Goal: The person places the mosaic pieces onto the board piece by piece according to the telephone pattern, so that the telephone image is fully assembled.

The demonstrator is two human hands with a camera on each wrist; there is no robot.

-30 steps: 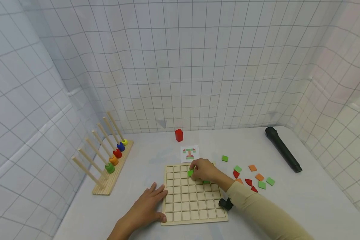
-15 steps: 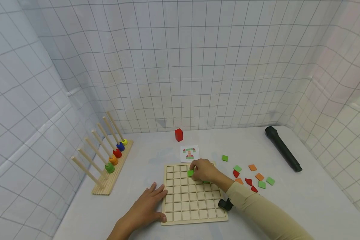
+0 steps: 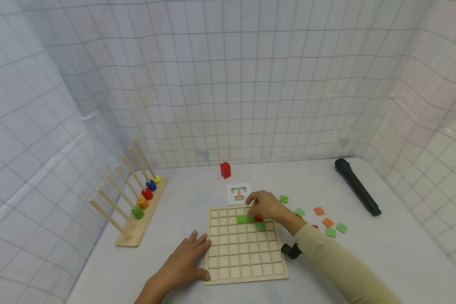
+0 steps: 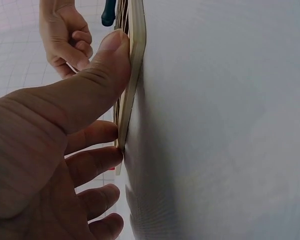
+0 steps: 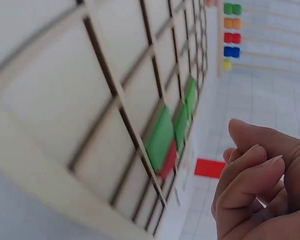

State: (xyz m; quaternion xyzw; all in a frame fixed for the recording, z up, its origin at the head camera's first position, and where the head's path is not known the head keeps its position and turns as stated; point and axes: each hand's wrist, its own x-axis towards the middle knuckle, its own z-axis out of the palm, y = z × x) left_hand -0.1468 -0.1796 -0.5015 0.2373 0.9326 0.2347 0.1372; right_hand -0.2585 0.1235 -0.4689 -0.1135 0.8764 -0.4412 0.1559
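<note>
The left hand [image 3: 186, 261] rests at the near left of a wooden grid board [image 3: 228, 261], fingers spread along its edge. In the left wrist view its thumb [image 4: 107, 62] lies on the board's rim. Over the board's far right part hovers the right hand [image 3: 267, 207], fingers loosely bent, nothing visible in its grasp. Below it, two green square tiles [image 3: 241, 219] sit side by side in the grid. A red tile [image 3: 259, 218] adjoins them, partly hidden by the hand. Another green tile [image 3: 260, 226] lies one row nearer.
A printed pattern card [image 3: 239, 194] lies behind the board, with a red block [image 3: 225, 170] farther back. Loose green, orange [image 3: 319, 211] and red tiles lie to the right. A pegged bead stand [image 3: 140, 215] stands left; a long black stick with a thicker head [image 3: 357, 185] lies far right.
The right hand has let go of the green tile and risen slightly back and right. A second green tile and the red tile have come into sight beneath it. The left hand stays put.
</note>
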